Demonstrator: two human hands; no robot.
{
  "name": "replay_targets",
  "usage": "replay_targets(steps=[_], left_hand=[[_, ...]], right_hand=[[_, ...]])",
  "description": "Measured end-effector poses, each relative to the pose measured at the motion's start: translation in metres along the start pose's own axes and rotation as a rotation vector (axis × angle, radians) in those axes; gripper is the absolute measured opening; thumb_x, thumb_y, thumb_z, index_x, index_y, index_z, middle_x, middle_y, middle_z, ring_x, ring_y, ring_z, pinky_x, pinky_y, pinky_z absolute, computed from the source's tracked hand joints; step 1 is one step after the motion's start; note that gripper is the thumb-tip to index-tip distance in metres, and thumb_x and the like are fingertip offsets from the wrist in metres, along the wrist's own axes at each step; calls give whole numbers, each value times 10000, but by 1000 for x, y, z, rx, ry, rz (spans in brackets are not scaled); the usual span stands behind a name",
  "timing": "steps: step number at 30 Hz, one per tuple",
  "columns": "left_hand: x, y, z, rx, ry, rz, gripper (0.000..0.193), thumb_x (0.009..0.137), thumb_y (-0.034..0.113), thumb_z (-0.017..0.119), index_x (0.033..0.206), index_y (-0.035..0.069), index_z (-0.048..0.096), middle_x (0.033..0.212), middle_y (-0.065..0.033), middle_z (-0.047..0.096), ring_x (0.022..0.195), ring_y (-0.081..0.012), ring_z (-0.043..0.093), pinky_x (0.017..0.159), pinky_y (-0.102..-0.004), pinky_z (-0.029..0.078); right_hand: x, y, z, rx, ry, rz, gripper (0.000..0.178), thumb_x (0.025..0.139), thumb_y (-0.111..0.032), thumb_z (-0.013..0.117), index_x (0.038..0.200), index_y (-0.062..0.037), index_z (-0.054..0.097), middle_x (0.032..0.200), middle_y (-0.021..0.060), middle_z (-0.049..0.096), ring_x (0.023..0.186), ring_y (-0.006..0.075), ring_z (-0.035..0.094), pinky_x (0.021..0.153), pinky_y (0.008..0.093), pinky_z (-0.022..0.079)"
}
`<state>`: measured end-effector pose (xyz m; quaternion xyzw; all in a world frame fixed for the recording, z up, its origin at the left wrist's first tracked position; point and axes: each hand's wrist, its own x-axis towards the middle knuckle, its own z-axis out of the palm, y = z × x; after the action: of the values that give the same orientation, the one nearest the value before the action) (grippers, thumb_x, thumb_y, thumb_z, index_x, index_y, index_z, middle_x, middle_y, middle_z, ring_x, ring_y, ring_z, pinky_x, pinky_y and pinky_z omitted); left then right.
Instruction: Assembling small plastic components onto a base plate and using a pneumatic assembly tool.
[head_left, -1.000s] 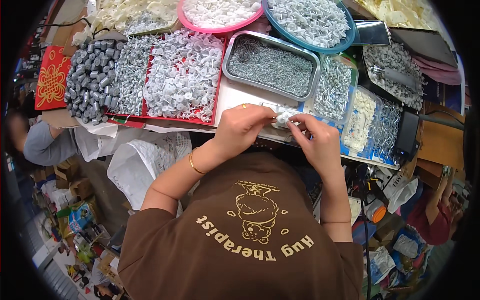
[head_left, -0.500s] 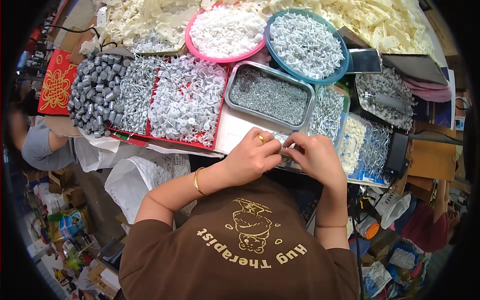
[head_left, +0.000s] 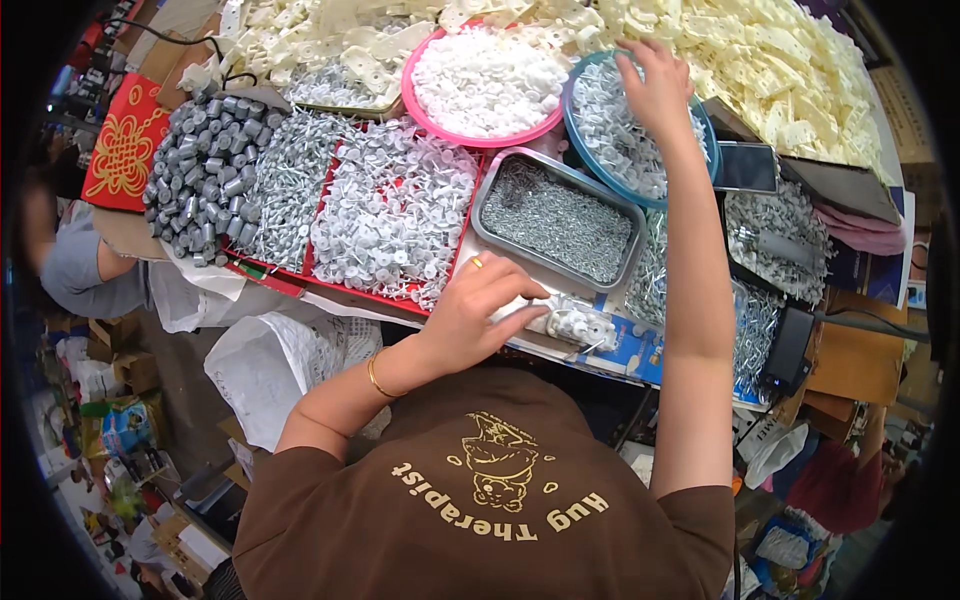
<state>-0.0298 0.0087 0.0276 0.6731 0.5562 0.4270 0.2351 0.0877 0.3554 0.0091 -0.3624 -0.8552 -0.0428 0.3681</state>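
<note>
My left hand (head_left: 487,303), with a gold ring, is at the front of the table. Its thumb and forefinger close around the near end of a small white plastic fitting (head_left: 580,326), which has metal bits on it. My right arm stretches forward over the table. That right hand (head_left: 657,85) hangs over the far rim of a teal round basin (head_left: 574,130) heaped with white plastic pieces with metal pins (head_left: 610,125). Its thumb and fingers are apart and bent downward, and nothing shows between them.
A pink basin (head_left: 412,105) of white pieces and a metal tray (head_left: 632,262) of small screws stand mid-table. Left lie a red tray (head_left: 318,235) of pinned white discs and grey cylinders (head_left: 210,165). Cream plastic parts (head_left: 770,80) are piled behind. A phone (head_left: 748,167) lies right of the teal basin.
My right hand has left my left hand and swung forward to the teal basin. The left hand has shifted slightly left, and the white fitting has come into sight.
</note>
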Motion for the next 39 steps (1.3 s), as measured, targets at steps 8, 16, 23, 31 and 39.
replay_targets(steps=[8, 16, 23, 31, 39], left_hand=[[-5, -44, -75, 206, 375, -105, 117, 816, 64, 750, 923, 48, 706, 904, -103, 697, 873, -304, 641, 818, -394, 483], [-23, -161, -245, 1397, 717, -577, 325, 792, 280, 795, 1090, 169, 726, 1179, -88, 612, 1149, -322, 516, 986, -516, 367], [-8, -185, -266, 1440, 507, -328, 458, 689, 328, 894, 1041, 114, 693, 1105, -63, 649, 1051, -274, 585, 953, -490, 401], [11, -103, -156, -92, 558, -197, 380, 814, 30, 819, 1109, 38, 581, 962, -46, 676, 864, -119, 647, 746, -263, 529], [31, -17, -18, -303, 81, -58, 339, 744, -22, 815, 1069, 7, 722, 1057, -74, 702, 939, -162, 645, 825, -321, 524]], right_hand=[[38, 24, 13, 186, 9, 268, 393, 951, -376, 625, 1181, -68, 702, 1071, 141, 733, 1021, 286, 687, 918, 384, 499], [-26, -19, -81, 560, 120, 406, 409, 944, -134, 702, 1265, 40, 518, 1158, 139, 635, 959, 169, 662, 761, 257, 526], [-128, -63, -145, 959, 8, 662, 215, 973, -72, 660, 1160, 25, 617, 1091, 57, 650, 962, 94, 601, 836, 257, 497], [-179, -80, -177, 1080, 28, 868, 158, 989, -151, 468, 1074, -18, 466, 918, 133, 622, 697, 195, 649, 593, 311, 562], [-185, -130, -164, 861, -192, 766, 97, 941, -94, 701, 997, -15, 707, 651, -32, 579, 513, 26, 495, 445, 196, 338]])
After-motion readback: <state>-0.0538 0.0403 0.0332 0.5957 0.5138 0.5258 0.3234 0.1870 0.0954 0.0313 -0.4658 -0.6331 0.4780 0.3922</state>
